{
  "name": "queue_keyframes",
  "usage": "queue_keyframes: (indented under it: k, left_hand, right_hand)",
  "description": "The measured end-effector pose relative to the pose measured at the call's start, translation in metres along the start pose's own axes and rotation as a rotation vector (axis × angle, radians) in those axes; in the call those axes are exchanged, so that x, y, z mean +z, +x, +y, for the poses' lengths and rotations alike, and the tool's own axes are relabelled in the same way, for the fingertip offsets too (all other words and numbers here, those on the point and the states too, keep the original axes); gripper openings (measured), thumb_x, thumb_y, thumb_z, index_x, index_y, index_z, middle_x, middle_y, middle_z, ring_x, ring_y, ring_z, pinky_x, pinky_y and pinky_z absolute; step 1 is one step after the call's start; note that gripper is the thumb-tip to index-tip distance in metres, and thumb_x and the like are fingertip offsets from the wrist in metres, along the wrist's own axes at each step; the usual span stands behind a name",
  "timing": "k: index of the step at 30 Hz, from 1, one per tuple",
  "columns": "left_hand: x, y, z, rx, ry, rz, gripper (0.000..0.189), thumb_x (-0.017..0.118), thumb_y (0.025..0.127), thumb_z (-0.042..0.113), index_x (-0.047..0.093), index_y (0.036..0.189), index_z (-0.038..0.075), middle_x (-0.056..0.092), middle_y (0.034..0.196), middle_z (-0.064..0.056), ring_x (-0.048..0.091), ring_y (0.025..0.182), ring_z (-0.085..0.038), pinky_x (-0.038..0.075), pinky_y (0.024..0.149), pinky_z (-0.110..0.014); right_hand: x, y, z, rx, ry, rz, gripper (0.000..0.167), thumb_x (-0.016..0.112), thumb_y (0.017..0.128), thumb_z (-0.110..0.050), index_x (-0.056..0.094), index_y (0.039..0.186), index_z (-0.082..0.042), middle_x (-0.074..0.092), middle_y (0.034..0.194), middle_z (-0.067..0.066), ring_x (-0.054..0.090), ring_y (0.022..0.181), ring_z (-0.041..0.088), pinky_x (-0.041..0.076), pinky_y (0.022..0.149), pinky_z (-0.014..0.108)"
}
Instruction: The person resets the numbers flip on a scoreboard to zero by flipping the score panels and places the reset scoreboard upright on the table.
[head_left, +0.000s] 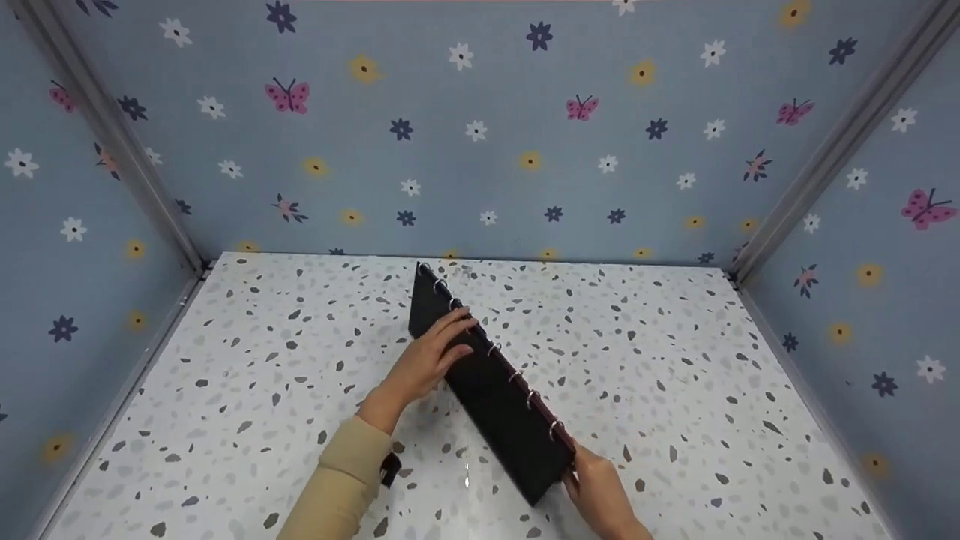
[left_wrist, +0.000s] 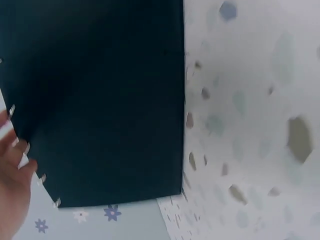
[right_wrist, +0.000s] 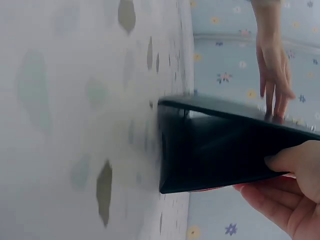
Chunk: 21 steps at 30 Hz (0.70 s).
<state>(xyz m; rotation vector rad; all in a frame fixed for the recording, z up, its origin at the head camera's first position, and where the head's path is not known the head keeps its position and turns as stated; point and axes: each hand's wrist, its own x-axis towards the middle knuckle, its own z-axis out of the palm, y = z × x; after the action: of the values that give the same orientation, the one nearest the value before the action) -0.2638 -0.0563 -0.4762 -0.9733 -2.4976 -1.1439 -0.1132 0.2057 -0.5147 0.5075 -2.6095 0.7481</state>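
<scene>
A black desk calendar (head_left: 495, 397) with metal rings (head_left: 514, 376) along its top edge stands tented and slanted across the table. A dark red strip shows beyond the rings. My left hand (head_left: 431, 358) rests at the ringed edge, its fingers reaching over the rings and its thumb near the black face. At the near end, my right hand (head_left: 600, 487) grips one panel. The right wrist view shows my right thumb (right_wrist: 290, 160) on the inner side of that panel, with the other fingers behind it. Between the two panels is a gap, open toward that camera.
A white speckled tabletop (head_left: 262, 360) lies under everything. Blue panels (head_left: 480, 97) with flowers and butterflies stand at the back and both sides, joined by grey posts (head_left: 840, 142). A small black piece (head_left: 390, 469) sits beside the left sleeve (head_left: 337, 480).
</scene>
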Motion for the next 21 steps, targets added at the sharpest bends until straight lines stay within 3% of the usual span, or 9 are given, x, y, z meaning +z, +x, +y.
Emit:
queue_keyframes:
  k: [7,9,12,16,21]
  left_hand:
    - [-0.006,0.016,-0.008,0.023,-0.104,-0.036,0.038,0.042,0.093,0.031,0.05,0.125,0.011,0.037,0.137,-0.003,0.033,0.124,-0.02,0.03,0.097,-0.038]
    - [-0.005,0.014,-0.006,0.001,-0.094,-0.035,0.039,0.042,0.093,0.033,0.048,0.127,0.014,0.034,0.139,-0.002,0.032,0.125,-0.019,0.029,0.098,-0.038]
    - [0.002,0.009,0.002,-0.028,-0.007,-0.034,0.048,0.042,0.092,0.039,0.039,0.134,0.017,0.024,0.144,-0.001,0.025,0.128,-0.021,0.026,0.099,-0.042]
    - [0.02,-0.006,0.025,-0.067,0.106,-0.015,0.064,0.042,0.088,0.048,0.024,0.14,0.016,0.013,0.146,-0.006,0.017,0.13,-0.028,0.021,0.099,-0.047]
    - [0.048,-0.037,0.071,-0.139,0.069,0.006,0.09,0.051,0.076,0.062,0.014,0.142,0.012,0.006,0.147,-0.008,0.019,0.129,-0.033,0.026,0.096,-0.048]
  right_hand:
    - [0.003,0.001,-0.019,-0.027,-0.013,-0.039,0.029,0.063,0.068,0.012,0.055,0.096,0.007,0.063,0.081,0.016,0.063,0.072,0.027,0.05,0.062,0.033]
    - [0.003,0.001,-0.02,-0.017,-0.037,-0.053,0.032,0.064,0.069,0.012,0.054,0.099,0.007,0.063,0.083,0.017,0.063,0.074,0.028,0.05,0.063,0.034]
    - [0.002,0.001,-0.017,0.021,-0.055,-0.06,0.034,0.064,0.071,0.011,0.052,0.103,0.007,0.062,0.087,0.018,0.062,0.078,0.029,0.05,0.066,0.035]
    - [0.004,0.0,-0.012,0.023,-0.068,-0.031,0.034,0.064,0.07,0.01,0.052,0.102,0.006,0.062,0.086,0.017,0.062,0.077,0.029,0.049,0.065,0.035]
    - [0.001,-0.001,-0.003,-0.059,-0.046,-0.012,0.036,0.068,0.068,0.008,0.053,0.1,0.004,0.062,0.084,0.013,0.062,0.073,0.026,0.049,0.062,0.034]
